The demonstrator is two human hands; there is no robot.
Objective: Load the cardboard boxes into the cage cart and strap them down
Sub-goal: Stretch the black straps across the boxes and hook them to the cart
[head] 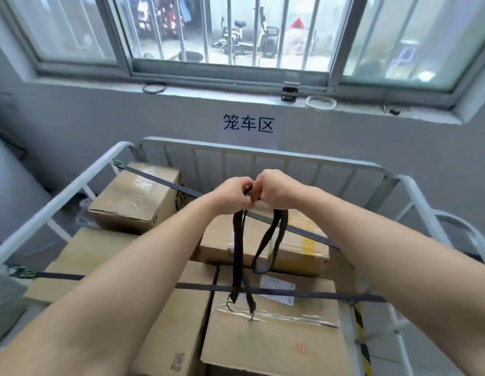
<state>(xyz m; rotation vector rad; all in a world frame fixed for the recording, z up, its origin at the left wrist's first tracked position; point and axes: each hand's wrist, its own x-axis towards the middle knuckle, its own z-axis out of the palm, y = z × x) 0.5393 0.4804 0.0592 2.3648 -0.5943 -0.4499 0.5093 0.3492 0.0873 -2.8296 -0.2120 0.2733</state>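
Observation:
Several brown cardboard boxes (271,340) fill the white cage cart (263,156) below me. One black strap (303,293) runs flat across the near boxes from rail to rail, and a second strap (157,177) crosses diagonally over the far boxes. My left hand (231,196) and my right hand (276,189) meet above the middle of the cart, both gripping a loose black strap (238,253). Its two ends hang down in loops, and small metal hooks dangle over the near right box.
A grey wall with a paper sign (248,123) stands just behind the cart, under a barred window (235,31). On the sill lie a metal buckle (290,91), a white ring and a dark coil. A large grey object sits at the left.

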